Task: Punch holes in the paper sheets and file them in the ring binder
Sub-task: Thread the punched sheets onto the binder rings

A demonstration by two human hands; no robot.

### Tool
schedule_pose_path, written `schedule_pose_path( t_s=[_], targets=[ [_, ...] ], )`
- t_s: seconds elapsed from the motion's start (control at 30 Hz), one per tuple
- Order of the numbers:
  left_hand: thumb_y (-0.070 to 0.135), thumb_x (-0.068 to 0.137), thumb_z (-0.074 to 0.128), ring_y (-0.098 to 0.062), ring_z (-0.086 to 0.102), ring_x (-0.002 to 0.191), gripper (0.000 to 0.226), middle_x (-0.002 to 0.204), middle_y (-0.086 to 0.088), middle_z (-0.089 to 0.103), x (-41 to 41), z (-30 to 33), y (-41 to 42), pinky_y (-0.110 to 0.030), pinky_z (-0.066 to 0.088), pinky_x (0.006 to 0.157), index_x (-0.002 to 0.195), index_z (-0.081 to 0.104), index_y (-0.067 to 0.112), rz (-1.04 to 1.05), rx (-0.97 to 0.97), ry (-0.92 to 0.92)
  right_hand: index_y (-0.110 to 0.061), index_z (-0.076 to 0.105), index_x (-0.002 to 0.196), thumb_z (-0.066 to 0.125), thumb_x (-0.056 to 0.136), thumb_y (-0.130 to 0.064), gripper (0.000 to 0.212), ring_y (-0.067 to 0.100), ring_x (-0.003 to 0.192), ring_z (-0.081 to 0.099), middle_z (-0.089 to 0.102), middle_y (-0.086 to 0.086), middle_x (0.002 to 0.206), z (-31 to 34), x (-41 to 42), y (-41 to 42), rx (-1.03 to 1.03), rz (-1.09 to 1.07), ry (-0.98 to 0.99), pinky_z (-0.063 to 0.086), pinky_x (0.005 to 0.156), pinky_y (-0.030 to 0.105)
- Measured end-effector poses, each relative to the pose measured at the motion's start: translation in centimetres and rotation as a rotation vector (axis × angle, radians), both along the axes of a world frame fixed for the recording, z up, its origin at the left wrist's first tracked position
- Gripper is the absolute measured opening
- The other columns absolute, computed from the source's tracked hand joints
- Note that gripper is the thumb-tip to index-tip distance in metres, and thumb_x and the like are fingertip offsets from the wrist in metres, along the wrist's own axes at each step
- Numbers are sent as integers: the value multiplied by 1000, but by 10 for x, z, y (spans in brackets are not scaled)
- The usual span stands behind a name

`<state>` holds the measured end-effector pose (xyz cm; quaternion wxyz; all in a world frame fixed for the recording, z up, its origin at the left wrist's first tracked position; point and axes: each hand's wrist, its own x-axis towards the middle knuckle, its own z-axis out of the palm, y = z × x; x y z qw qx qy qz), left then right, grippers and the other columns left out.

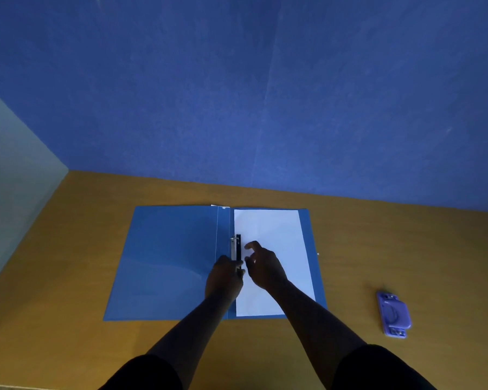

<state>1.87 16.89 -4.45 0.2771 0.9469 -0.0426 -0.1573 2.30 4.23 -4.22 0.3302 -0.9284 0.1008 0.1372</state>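
Note:
A blue ring binder (166,260) lies open and flat on the wooden table. White paper sheets (271,229) rest on its right half, their left edge at the black and metal ring mechanism (236,246) on the spine. My left hand (226,277) is closed on the lower end of that mechanism. My right hand (262,266) hovers just right of it over the paper, thumb and fingers apart and curled, holding nothing. A purple hole punch (393,313) lies on the table to the right, away from both hands.
The wooden table (82,235) meets a blue wall (237,94) at the back and a pale partition (9,178) on the left. A tiny white speck (318,253) sits just right of the binder.

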Motion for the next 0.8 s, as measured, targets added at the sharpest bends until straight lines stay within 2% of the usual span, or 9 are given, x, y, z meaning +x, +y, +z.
schedule_pose_path(
  t_s=[0.1,0.2,0.33,0.4,0.47,0.57,0.8],
  targets=[
    [16,91,58,-22,65,92,20,112,-9,55,-4,-1,5,-29,55,78,108,68,17,26,4,-30,-28,45,138,52,96,-27,42,25,107,64,62,7,119,-1,-5,0,-139,188,-26,54,89,36],
    [10,87,62,-25,64,97,27,113,-10,54,-9,-3,11,-31,54,82,114,61,14,93,-38,15,-33,43,141,51,97,-32,45,28,107,60,53,9,122,-9,-12,-2,-309,342,5,51,90,40],
    [8,79,71,-26,62,101,59,110,-10,61,-17,-7,14,-32,54,81,130,43,14,90,-91,96,-32,33,146,50,96,-38,54,31,109,56,49,13,125,-10,-16,-1,-452,458,26,49,90,42],
    [11,74,77,-28,61,107,80,116,-11,59,-22,-7,13,-35,55,85,138,30,16,113,-103,138,-29,31,146,55,91,-43,61,32,113,55,49,12,130,-7,-17,-3,-459,454,17,47,92,43],
    [13,71,80,-30,56,117,91,127,-13,53,-27,-10,10,-37,52,92,143,24,14,105,-75,172,-25,30,146,61,86,-46,70,31,117,52,47,11,134,-5,-22,-7,-462,449,18,44,94,43],
    [12,73,80,-30,51,125,93,136,-15,46,-30,-14,7,-36,49,99,145,22,12,59,3,161,-20,33,143,65,81,-49,75,31,112,52,45,12,132,-6,-33,-14,-517,449,12,43,90,41],
    [11,76,76,-29,52,123,82,134,-12,46,-34,-10,7,-35,48,97,142,27,13,85,-9,144,-17,38,138,64,83,-50,70,32,108,55,44,13,131,-10,-37,-13,-532,448,19,46,89,40]
  ],
)
